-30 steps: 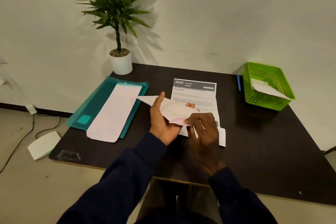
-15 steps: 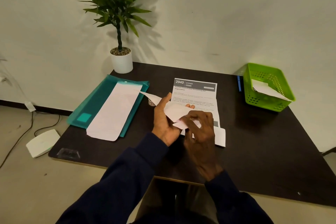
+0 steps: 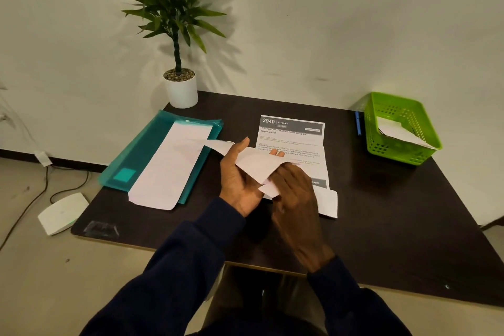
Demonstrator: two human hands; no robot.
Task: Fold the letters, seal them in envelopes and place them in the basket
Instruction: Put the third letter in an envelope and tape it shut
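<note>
Left grip [image 3: 240, 180], palm up over the dark table [image 3: 381, 213], cradles a white envelope [image 3: 256, 163], thumb raised along its far edge and fingertips [image 3: 278, 153] showing beyond it. Right grip [image 3: 294, 194], back of the hand to the camera, curls its fingers onto the envelope's near end and pinches it there. The envelope hangs tilted above the table, its long far corner reaching toward a teal folder [image 3: 152, 155]. Both dark sleeves come in over the table's near edge.

A printed letter [image 3: 291, 139], headed "2940 KITCHEN", lies flat just behind the hands, its lower end turned up beside the right wrist. A stretch of dark table lies between the letter and the green basket [image 3: 381, 144], which stands at the far right corner close to the edge with one envelope already inside. A blue pen [image 3: 357, 123] lies just beside the basket. The folder lies near the left edge under a long white sheet [image 3: 174, 166]. A potted plant [image 3: 180, 87] stands at the far left corner against the wall.
</note>
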